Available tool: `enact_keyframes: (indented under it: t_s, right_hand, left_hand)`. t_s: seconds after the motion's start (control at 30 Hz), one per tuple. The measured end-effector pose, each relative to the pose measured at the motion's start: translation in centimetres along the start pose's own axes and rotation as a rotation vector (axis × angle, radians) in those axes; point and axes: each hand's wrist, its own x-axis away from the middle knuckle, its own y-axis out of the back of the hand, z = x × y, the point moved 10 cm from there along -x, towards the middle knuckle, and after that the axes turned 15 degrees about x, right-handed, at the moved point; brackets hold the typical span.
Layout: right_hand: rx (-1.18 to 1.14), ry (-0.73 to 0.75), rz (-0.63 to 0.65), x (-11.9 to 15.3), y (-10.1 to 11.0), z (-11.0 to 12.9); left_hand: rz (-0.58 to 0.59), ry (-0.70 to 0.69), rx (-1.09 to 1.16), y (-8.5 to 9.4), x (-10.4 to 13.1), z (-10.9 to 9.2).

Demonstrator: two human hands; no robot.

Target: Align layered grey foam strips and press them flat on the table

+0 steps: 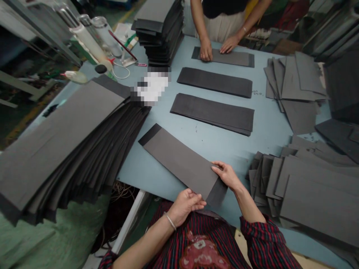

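Observation:
A long flat panel (182, 158), a grey sheet over a black one that shows at both ends, lies slantwise at the table's near edge. My left hand (187, 203) is closed at its near long edge, thumb and fingers pinched by the lower right corner. On the opposite side, my right hand (227, 175) grips the panel's right part, thumb on top and fingers along the edge. Beyond it lie two low stacks of black strips, the nearer stack (213, 114) and the farther stack (214, 82).
A tall fanned pile of panels (64, 138) overhangs the table's left edge. Loose grey sheets stand in a near pile (316, 198) and a far pile (303, 82) at right. Across the blue table (224, 147), a co-worker's hands (206, 48) press another panel (238, 59). A dark stack (159, 33) rises at back.

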Motion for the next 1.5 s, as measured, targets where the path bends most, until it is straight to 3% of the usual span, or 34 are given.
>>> enact_keyframes:
  t_s: [0.13, 0.23, 0.3, 0.37, 0.43, 0.47, 0.6, 0.67, 0.73, 0.8, 0.87, 0.93, 1.03, 1.23, 1.5]
  right_hand:
    - [0.403, 0.074, -0.067, -0.6, 1.4, -0.7]
    - [0.623, 0.088, -0.111, -0.8, 1.5, -0.8]
    - [0.715, 0.104, -0.15, -1.0, 1.1, -0.4]
    - [0.754, 0.116, -0.193, -1.3, 0.7, 0.3]
    - [0.766, 0.129, -0.221, -1.9, 0.1, 1.2]
    - [0.77, 0.138, -0.226, -2.2, -0.1, 1.7]
    - [0.771, 0.171, -0.25, -3.1, -0.8, 3.0]
    - [0.778, 0.17, -0.331, -2.6, -0.5, 3.2]
    - [0.778, 0.18, -0.447, -1.0, -0.2, 3.3]
    - [0.764, 0.252, -0.484, 1.1, -1.0, 3.3]
    - [0.757, 0.374, -0.394, 3.0, -3.3, 3.2]
    - [0.78, 0.475, -0.288, 4.5, -5.7, 2.7]
    - [0.838, 0.519, -0.283, 5.4, -7.2, 2.0]
    - [0.915, 0.581, -0.337, 5.3, -7.6, 2.4]
    - [1.126, 0.524, -0.067, 4.2, -9.9, 2.8]
  left_hand:
    - [-0.169, -0.104, -0.182, 5.1, -2.7, -1.4]
    - [-0.264, -0.204, -0.317, 7.1, -3.3, -3.0]
    - [-0.257, -0.406, -0.511, 6.7, -2.5, -5.3]
    - [-0.158, -0.684, -0.91, 4.1, -1.1, -7.3]
    - [-0.02, -0.871, -1.344, 1.3, -0.4, -7.0]
    - [0.015, -0.897, -1.498, 0.9, -0.7, -6.5]
    - [-0.071, -0.886, -1.799, 2.0, -2.9, -6.9]
    - [-0.054, -0.877, -1.865, 2.4, -3.6, -7.3]
    - [0.072, -0.873, -1.919, 2.3, -3.8, -6.8]
    - [0.259, -0.863, -1.957, 1.9, -3.4, -5.7]
    - [0.423, -0.848, -1.973, 1.7, -2.7, -4.5]
    - [0.486, -0.83, -1.987, 1.8, -2.4, -3.7]
    - [0.449, -0.812, -2.024, 2.2, -2.8, -3.2]
    - [0.426, -0.813, -2.096, 2.4, -3.3, -3.0]
    - [0.41, -0.828, -2.085, 2.2, -3.2, -3.2]
